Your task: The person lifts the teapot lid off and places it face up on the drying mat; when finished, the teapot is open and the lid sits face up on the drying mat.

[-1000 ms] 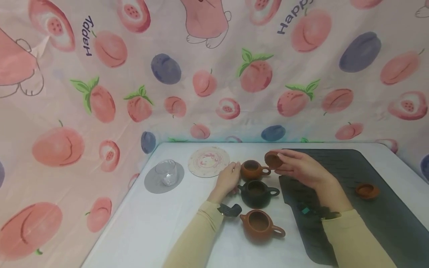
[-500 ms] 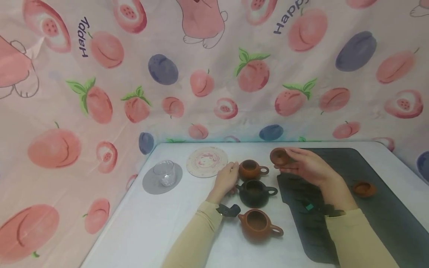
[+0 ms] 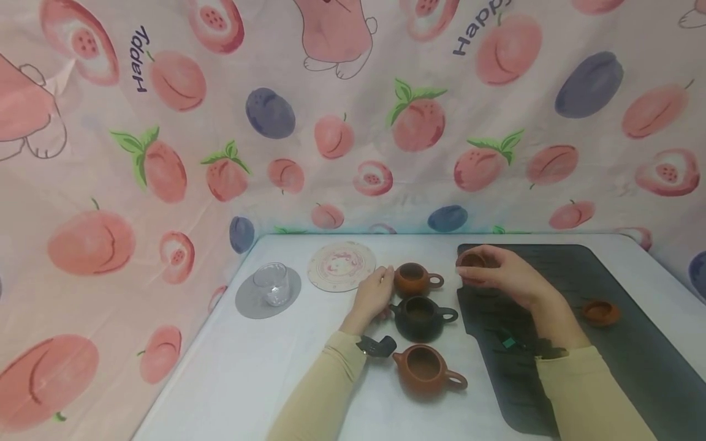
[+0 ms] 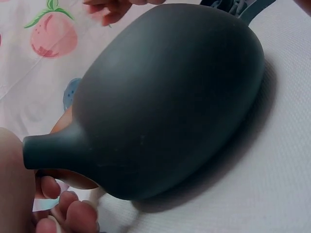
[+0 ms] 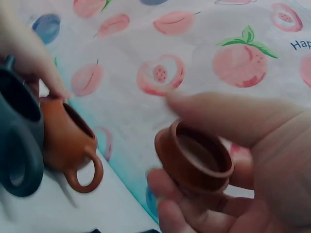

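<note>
In the head view my left hand (image 3: 374,293) grips the spout side of the far orange-brown teapot (image 3: 412,280), whose spout is hidden behind the fingers. Above the far left corner of the dark tray (image 3: 551,367), my right hand (image 3: 504,274) pinches a small brown teapot lid (image 5: 194,160) between thumb and fingers, its hollow underside showing in the right wrist view. A black teapot (image 3: 420,318) stands just in front of the far one, and its body (image 4: 165,102) fills most of the left wrist view. Nearest to me sits a reddish-brown teapot (image 3: 425,370). All three are lidless.
Another brown lid (image 3: 601,312) lies hollow side up on the dark tray at the right. Toward the back left are a round patterned mat (image 3: 342,266) and a clear glass cup (image 3: 273,285) on a grey round coaster (image 3: 248,303). A fruit-print cloth hangs behind the table.
My right hand has carried the lid to the right, away from the far teapot and over the tray's edge, tilting it on the way. My left hand has stayed at the teapot.
</note>
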`<state>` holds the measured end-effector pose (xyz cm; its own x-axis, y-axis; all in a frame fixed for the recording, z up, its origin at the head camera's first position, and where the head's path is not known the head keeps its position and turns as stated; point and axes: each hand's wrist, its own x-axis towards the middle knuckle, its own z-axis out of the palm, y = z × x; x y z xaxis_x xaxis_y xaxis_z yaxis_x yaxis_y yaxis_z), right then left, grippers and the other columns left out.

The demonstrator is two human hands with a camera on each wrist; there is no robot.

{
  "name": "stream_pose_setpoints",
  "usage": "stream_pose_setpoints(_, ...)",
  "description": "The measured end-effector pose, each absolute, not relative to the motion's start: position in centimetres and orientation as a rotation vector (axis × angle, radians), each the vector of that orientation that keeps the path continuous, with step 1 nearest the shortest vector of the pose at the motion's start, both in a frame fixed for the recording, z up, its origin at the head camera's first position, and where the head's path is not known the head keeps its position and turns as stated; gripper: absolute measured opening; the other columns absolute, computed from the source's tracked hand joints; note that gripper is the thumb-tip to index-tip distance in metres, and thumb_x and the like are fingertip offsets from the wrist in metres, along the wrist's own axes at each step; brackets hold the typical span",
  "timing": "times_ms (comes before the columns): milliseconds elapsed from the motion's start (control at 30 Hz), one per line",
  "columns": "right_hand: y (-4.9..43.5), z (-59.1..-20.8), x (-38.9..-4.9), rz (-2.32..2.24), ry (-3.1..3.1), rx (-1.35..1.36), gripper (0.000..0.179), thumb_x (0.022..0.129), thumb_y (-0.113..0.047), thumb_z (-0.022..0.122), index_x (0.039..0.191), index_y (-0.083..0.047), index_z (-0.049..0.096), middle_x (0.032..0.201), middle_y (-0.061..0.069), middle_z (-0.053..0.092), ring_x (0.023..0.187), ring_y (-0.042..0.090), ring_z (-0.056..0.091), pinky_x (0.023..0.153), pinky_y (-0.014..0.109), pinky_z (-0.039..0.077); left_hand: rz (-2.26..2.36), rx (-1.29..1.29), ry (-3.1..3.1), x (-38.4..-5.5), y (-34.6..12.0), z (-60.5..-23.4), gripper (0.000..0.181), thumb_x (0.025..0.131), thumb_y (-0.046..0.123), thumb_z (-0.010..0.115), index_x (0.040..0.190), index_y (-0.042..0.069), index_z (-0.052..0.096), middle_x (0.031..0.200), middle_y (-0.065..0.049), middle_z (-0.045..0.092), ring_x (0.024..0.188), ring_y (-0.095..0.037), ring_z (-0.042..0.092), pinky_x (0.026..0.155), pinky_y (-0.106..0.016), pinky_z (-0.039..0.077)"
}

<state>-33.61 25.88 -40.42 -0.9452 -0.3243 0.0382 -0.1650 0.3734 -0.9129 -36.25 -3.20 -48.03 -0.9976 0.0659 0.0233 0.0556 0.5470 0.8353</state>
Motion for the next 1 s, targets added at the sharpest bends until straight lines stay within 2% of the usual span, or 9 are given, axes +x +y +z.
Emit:
stream_pose_setpoints(100,25.99,-40.55,-33.45,-1.439,2.658,-0.398,0.054,0.089,-0.040,0.081,0.126,-0.007,0.061,0.114,0.013,0.063,0.105,0.029,0.057,0.090,0.045,0.050,1.487,0.110,2.757,-36.22,-3.19,-47.95,0.046,0.110,0.051,0.035,0.091,0.014,0.055,0.059,-0.006,0.056,0.038,-0.020,0.055,0.036,-0.031,0.044)
stream_pose_setpoints(167,26.02,-40.64,-33.40,-1.372,2.721,-0.390,0.055,0.086,-0.039,0.084,0.123,-0.006,0.061,0.112,0.014,0.062,0.102,0.031,0.055,0.087,0.047,0.047,1.483,0.112,2.755,-36.23,-3.22,-47.96,0.046,0.110,0.052,0.034,0.091,0.014,0.055,0.059,-0.006,0.056,0.038,-0.020,0.056,0.036,-0.031,0.044)
stream_pose_setpoints(333,26.12,-40.86,-33.49,-1.245,2.818,-0.421,0.051,0.083,-0.032,0.087,0.120,-0.006,0.063,0.108,0.012,0.064,0.098,0.030,0.057,0.081,0.044,0.048,1.475,0.118,2.749,-36.37,-3.27,-48.10,0.048,0.109,0.054,0.033,0.092,0.015,0.055,0.059,-0.005,0.056,0.040,-0.020,0.056,0.037,-0.031,0.044)
stream_pose_setpoints(600,26.50,-40.92,-33.46,-1.156,2.790,-0.527,0.042,0.081,-0.023,0.089,0.111,-0.006,0.066,0.100,0.006,0.064,0.092,0.025,0.055,0.079,0.041,0.046,1.484,0.112,2.754,-36.35,-3.20,-48.02,0.045,0.110,0.051,0.035,0.091,0.015,0.055,0.060,-0.006,0.056,0.039,-0.020,0.056,0.036,-0.031,0.044)
stream_pose_setpoints(867,26.53,-41.08,-33.36,-0.890,2.849,-0.494,0.046,0.080,-0.030,0.088,0.112,-0.007,0.065,0.101,0.005,0.065,0.090,0.024,0.059,0.076,0.043,0.049,1.479,0.105,2.757,-36.19,-3.19,-47.84,0.044,0.110,0.048,0.035,0.091,0.014,0.055,0.060,-0.006,0.056,0.039,-0.020,0.056,0.036,-0.031,0.043)
stream_pose_setpoints(1000,26.51,-41.12,-33.28,-0.837,2.851,-0.480,0.047,0.079,-0.028,0.088,0.112,-0.005,0.064,0.103,0.008,0.065,0.091,0.026,0.060,0.078,0.047,0.051,1.475,0.099,2.753,-36.18,-3.20,-47.78,0.045,0.110,0.050,0.035,0.092,0.015,0.055,0.060,-0.006,0.056,0.039,-0.020,0.056,0.036,-0.030,0.043)
